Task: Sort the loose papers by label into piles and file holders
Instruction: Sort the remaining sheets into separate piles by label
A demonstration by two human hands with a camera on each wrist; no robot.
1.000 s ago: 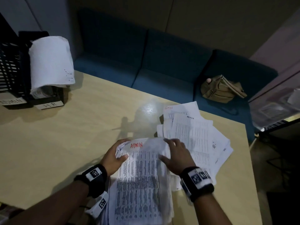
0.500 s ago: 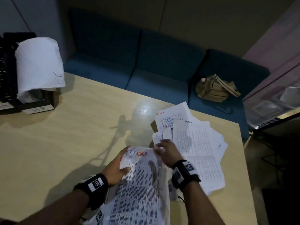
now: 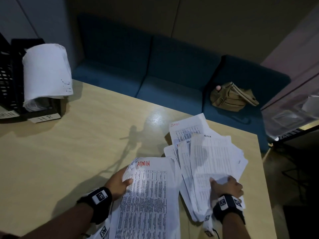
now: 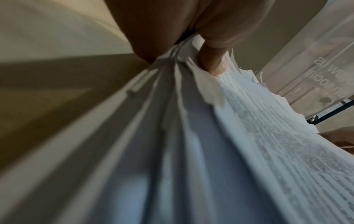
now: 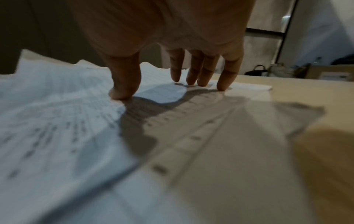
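Note:
My left hand (image 3: 120,183) grips a thick stack of printed papers (image 3: 148,200) headed ADMIN in red, thumb on top; in the left wrist view the thumb (image 4: 212,62) pinches the stack's edge (image 4: 191,136). To its right a fanned pile of loose ADMIN sheets (image 3: 210,159) lies on the wooden table (image 3: 69,161). My right hand (image 3: 226,185) rests on that pile's near end, straight fingertips (image 5: 222,86) and thumb (image 5: 122,94) pressing the top sheet (image 5: 57,113). Black file holders (image 3: 15,80) labelled ADMIN and HR stand at the far left; curled white papers (image 3: 44,73) droop from the HR holder.
A blue sofa (image 3: 164,73) runs behind the table with a tan bag (image 3: 231,97) on its right seat. The table's right edge (image 3: 262,169) lies just beyond the loose pile. A dark floor lies past it.
My right hand left the top of the held stack and moved right onto the near end of the loose pile. The left hand keeps its grip on the ADMIN stack.

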